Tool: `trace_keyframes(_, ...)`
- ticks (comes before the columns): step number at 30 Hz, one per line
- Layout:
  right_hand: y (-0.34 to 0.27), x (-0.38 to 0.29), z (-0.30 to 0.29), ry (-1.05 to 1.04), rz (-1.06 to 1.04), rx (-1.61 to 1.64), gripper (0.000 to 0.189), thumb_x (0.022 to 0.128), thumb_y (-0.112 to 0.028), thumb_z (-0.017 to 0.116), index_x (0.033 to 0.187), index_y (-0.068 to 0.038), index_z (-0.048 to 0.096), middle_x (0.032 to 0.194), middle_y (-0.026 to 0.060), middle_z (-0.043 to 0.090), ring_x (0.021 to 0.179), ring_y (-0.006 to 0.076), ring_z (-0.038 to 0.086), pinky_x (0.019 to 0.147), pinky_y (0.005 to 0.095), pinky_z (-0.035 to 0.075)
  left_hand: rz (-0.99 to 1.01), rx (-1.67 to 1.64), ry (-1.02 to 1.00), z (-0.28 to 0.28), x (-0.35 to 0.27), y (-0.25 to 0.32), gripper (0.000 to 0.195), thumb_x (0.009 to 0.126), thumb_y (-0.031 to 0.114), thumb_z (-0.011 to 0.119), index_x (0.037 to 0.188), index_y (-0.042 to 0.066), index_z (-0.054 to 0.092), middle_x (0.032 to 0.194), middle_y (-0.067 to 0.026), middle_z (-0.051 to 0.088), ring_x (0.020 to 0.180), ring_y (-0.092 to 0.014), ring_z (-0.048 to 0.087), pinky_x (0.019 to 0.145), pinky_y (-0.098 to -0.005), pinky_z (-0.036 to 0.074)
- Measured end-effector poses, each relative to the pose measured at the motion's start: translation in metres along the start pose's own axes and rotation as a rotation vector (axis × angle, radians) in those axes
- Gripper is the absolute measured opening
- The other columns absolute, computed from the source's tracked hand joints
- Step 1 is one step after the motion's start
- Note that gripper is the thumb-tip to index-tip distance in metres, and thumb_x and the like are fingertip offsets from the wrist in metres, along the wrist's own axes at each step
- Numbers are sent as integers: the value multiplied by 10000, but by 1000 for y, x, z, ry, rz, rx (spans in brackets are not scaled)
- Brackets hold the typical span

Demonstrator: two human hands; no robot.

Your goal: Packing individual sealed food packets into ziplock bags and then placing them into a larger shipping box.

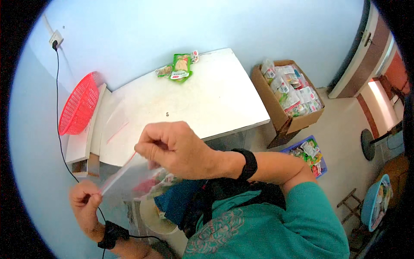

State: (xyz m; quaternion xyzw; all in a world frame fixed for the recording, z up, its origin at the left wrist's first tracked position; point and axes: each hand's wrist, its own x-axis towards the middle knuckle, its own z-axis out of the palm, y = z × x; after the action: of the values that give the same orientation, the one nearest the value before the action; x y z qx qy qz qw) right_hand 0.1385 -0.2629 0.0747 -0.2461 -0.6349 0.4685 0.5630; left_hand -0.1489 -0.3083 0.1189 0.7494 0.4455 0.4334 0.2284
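Between my two hands a clear zip-lock bag (127,176) is stretched by its red-lined top edge. The thumb and fingers of my left hand (84,202) pinch one end of that edge, low at the left. My right hand (176,149) pinches the other end, higher up and in front of the white table (207,97). Red and green shapes show in or behind the lower part of the bag; I cannot tell which. Another clear bag with a red line (118,132) lies flat on the table, left of my right hand.
Several green food packets (181,66) lie at the table's back edge. A red plastic basket (79,105) leans at the left. To the right are a packet-filled cardboard box (275,100), a blue crate (323,170) and a blue basin (366,204). A black cable (58,97) hangs at the left.
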Motion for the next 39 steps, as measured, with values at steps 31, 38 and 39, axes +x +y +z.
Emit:
trace_keyframes(31, 79, 17, 46, -203, 313, 86, 136, 925, -130, 583, 891, -6, 627, 714, 30, 641, 663, 86, 604, 612, 217, 498, -174, 185, 15, 43, -11, -52, 131, 761, 122, 726, 752, 7, 663, 694, -79, 644, 655, -165, 613, 602, -286, 465)
trace_keyframes(38, 82, 23, 50, -290, 211, 57, 12, 860, 7, 625, 851, 15, 627, 782, 48, 641, 710, 111, 618, 647, 225, 498, -235, 189, -59, 36, -15, -49, 127, 757, 119, 732, 728, 19, 660, 661, -52, 634, 614, -138, 590, 576, -269, 458)
trace_keyframes(39, 82, 23, 50, -276, 180, 93, 11, 860, 13, 622, 850, 16, 625, 798, 56, 639, 712, 117, 619, 651, 228, 499, -276, 138, -88, 36, -16, -47, 127, 755, 120, 732, 727, 20, 660, 658, -53, 631, 611, -137, 588, 573, -270, 456)
